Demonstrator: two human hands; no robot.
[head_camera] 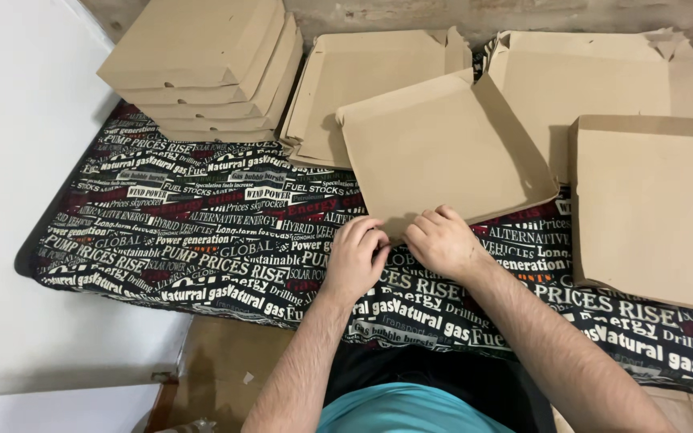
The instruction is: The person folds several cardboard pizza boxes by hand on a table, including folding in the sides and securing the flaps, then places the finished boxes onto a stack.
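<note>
Lying tilted in the middle of the scene, a half-folded brown cardboard box (443, 148), its near corner pointing at both hands and resting on the black printed cloth (202, 232). Pinching that near corner from the left with the left hand (356, 258), fingers curled narrow over the edge; pressing it from the right with the right hand (443, 240), fingers bent and closed on the cardboard flap. Meeting almost fingertip to fingertip, both hands sitting at the near edge of the box, the rest of it stretching away to the far side.

Risking, by judgement, a crooked crease or a torn corner if the two hands push unevenly, the thin board giving way along the wrong line. Risking also a slide of the box across the smooth cloth, with nothing bracing its far edge.

Sitting further out: a stack of folded boxes (202, 68) at far left, flat unfolded sheets (354, 80) behind, more at far right (595, 72), and another box (655, 208) at near right
</note>
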